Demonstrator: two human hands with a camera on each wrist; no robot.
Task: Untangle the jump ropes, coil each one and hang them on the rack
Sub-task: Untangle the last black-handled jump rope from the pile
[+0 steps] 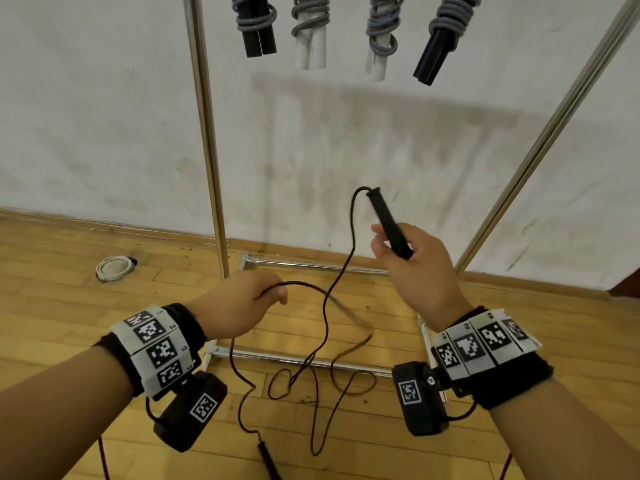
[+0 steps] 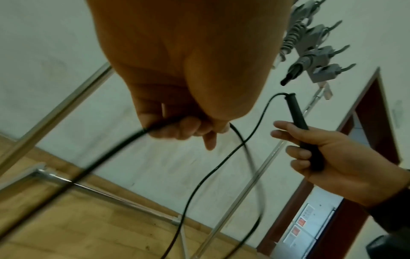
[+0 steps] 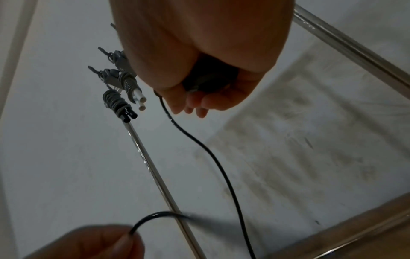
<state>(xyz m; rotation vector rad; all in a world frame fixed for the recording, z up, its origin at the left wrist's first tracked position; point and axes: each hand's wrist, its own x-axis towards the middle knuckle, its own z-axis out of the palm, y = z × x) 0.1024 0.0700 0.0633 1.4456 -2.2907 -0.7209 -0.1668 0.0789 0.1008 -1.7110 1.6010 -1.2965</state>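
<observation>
My right hand [image 1: 408, 258] grips a black jump-rope handle [image 1: 388, 220] upright, rope end at the top. Its thin black rope [image 1: 341, 271] drops from the handle and runs in loose loops over the wooden floor [image 1: 52, 271]. My left hand [image 1: 242, 303] holds a stretch of that rope [image 2: 124, 140] in curled fingers. The rope's other black handle [image 1: 266, 459] lies on the floor near the bottom edge. Several coiled ropes [image 1: 256, 22] with black and white handles hang on the rack [image 1: 204, 116] above. In the right wrist view the rope [image 3: 213, 154] trails down from my right hand [image 3: 199, 98].
The rack's metal uprights [image 1: 550, 133] and base bars [image 1: 304, 265] stand against a scuffed white wall. A round white fitting [image 1: 114, 268] sits in the floor at the left. A dark red door frame [image 2: 377, 122] shows at the right.
</observation>
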